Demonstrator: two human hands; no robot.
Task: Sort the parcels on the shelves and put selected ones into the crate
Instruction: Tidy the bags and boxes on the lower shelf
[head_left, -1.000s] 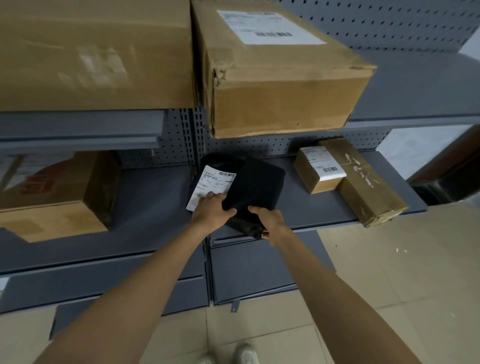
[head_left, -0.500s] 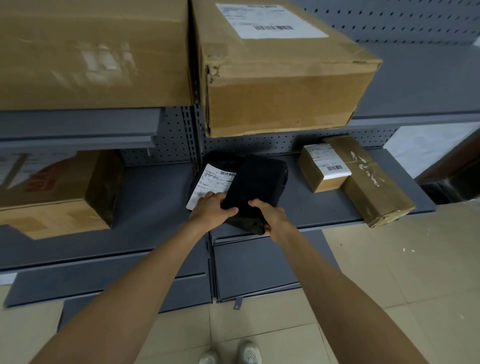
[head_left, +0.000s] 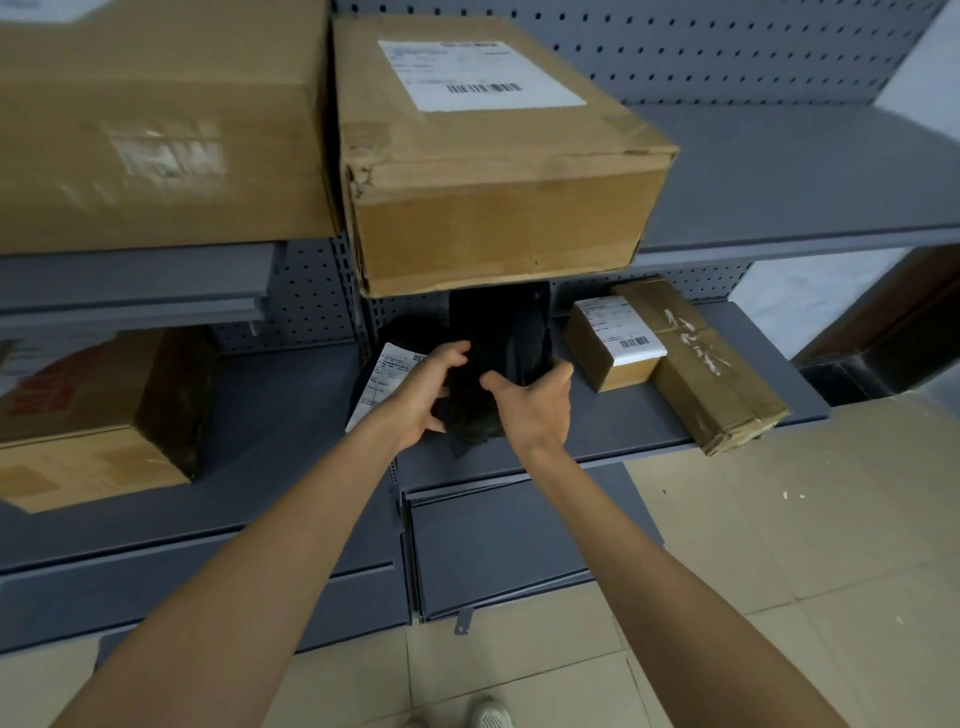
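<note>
A black soft parcel (head_left: 511, 338) with a white shipping label (head_left: 387, 376) sits on the middle grey shelf (head_left: 613, 431), its far end tipped up against the back panel under the big box above. My left hand (head_left: 426, 395) grips its near left side, fingers curled into the black wrap. On the parcel's near right side my right hand (head_left: 530, 402) holds it, thumb on top. No crate is in view.
Two large cardboard boxes, one at left (head_left: 156, 119) and one labelled at centre (head_left: 498, 156), fill the top shelf. A small labelled box (head_left: 613, 343) and a long taped box (head_left: 711, 374) lie right of the parcel. Another carton (head_left: 93, 410) sits at left. Tiled floor lies below.
The black parcel has been lifted at its far end and now stands more upright. Both hands have shifted their hold on its near end. The camera moved closer.
</note>
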